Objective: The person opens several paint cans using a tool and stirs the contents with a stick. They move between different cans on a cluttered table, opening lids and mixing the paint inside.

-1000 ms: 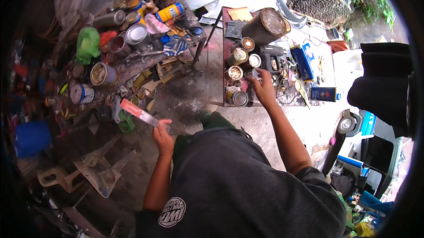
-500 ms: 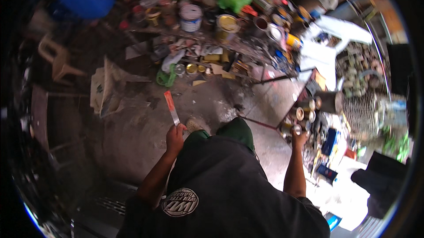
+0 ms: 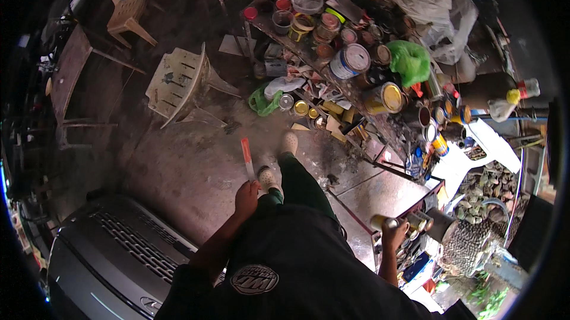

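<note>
My left hand [image 3: 246, 200] is closed on a flat metal strip [image 3: 247, 160] whose far end is orange; it points away from me, over the floor beside my shoes. My right hand [image 3: 394, 234] is closed around a small cylindrical container [image 3: 381, 222] at the lower right, beside the small table [image 3: 436, 187] crowded with cans, a large dark bucket [image 3: 440, 228] and blue tins [image 3: 414, 267]. My fingers hide part of the container.
A cluttered bench [image 3: 282, 38] of paint cans and plastic bags spans the upper right. An upturned plastic chair [image 3: 178, 85], another chair [image 3: 124, 8] and a metal-framed table [image 3: 71, 76] are at left. A grey vehicle [image 3: 113, 266] fills the lower left. Rubble [image 3: 484, 192] lies at right.
The view has turned left, bringing the chairs and vehicle into sight and shifting the small table to the lower right. My left hand still grips the strip; my right hand keeps hold of a container.
</note>
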A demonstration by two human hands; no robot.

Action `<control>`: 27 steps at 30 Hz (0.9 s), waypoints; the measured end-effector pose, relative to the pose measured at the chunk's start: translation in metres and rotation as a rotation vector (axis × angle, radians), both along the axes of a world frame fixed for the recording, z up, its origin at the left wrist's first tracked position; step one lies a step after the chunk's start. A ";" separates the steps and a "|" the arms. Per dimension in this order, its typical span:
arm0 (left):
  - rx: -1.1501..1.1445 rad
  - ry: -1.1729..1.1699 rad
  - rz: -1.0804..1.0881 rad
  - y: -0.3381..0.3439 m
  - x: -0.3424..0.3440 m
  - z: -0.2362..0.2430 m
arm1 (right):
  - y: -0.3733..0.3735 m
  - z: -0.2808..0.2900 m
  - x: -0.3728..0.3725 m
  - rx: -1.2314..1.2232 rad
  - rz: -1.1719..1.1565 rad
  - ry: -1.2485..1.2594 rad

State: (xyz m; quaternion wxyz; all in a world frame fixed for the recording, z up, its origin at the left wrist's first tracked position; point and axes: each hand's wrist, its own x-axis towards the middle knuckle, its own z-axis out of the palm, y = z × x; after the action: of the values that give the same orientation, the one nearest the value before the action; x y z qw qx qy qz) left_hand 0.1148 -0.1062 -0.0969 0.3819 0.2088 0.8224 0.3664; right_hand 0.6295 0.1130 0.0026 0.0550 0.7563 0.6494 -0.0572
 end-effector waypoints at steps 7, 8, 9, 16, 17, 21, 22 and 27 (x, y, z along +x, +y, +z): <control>-0.019 -0.007 0.032 0.066 -0.017 -0.076 | 0.110 -0.124 -0.298 -0.380 0.484 0.237; -0.029 -0.107 0.170 0.083 -0.024 -0.094 | 0.122 -0.154 -0.345 -0.406 0.570 0.288; -0.043 -0.206 0.302 0.094 -0.027 -0.116 | 0.130 -0.188 -0.389 -0.432 0.646 0.341; -0.012 -0.380 0.580 0.134 -0.039 -0.270 | 0.183 -0.439 -0.662 -0.308 1.071 0.463; -0.048 -0.387 0.565 0.136 -0.036 -0.280 | 0.186 -0.475 -0.690 -0.311 1.127 0.430; -0.094 -0.482 0.487 0.133 -0.036 -0.321 | 0.207 -0.579 -0.768 -0.165 1.343 0.183; -0.107 -0.543 0.487 0.137 -0.043 -0.324 | 0.217 -0.609 -0.774 -0.027 1.335 0.108; -0.085 -0.494 0.535 0.149 -0.072 -0.328 | 0.247 -0.674 -0.799 0.023 1.274 -0.086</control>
State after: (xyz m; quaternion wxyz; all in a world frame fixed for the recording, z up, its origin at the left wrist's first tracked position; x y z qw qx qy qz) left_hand 0.0425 0.0430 -0.4244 0.4679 -0.1242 0.7453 0.4583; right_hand -0.1691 0.3598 -0.6712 0.0963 0.2242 0.9695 0.0240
